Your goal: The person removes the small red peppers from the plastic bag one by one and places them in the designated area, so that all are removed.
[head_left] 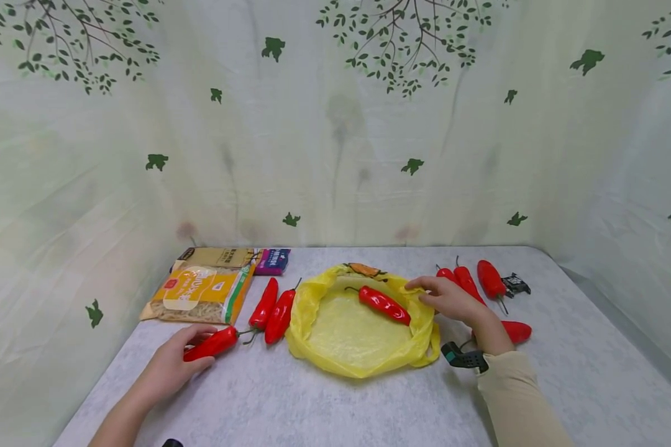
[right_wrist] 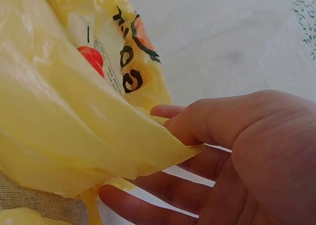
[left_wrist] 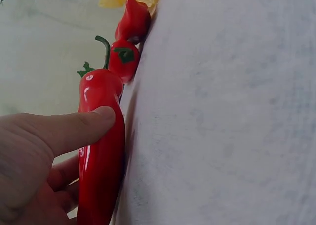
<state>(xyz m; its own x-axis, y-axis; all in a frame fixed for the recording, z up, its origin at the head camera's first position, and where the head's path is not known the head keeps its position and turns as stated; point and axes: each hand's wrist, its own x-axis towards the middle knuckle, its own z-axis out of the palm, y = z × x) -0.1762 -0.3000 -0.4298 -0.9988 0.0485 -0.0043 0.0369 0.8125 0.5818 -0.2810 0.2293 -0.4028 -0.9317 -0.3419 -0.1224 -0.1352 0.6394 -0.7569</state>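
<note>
My left hand (head_left: 173,365) holds a red chili pepper (left_wrist: 101,156) between thumb and fingers, low over the table at the left. Two more red peppers (head_left: 279,315) lie just beyond its stem, beside the yellow plastic bag (head_left: 358,367). The bag stands with its mouth spread wide, and a single red pepper (head_left: 384,304) lies inside. At the bag's right rim, my right hand (head_left: 450,301) pinches the plastic between thumb and fingers. In the right wrist view, a fold of the bag (right_wrist: 163,146) passes between them, and part of the pepper inside shows red.
An orange-and-clear food packet (head_left: 201,295), a tan packet (head_left: 218,256) and a purple packet (head_left: 272,262) lie at the back left. Several red peppers (head_left: 489,279) are on the right, near a small black packet (head_left: 515,284). A printed curtain (head_left: 335,155) encloses the table's back and sides.
</note>
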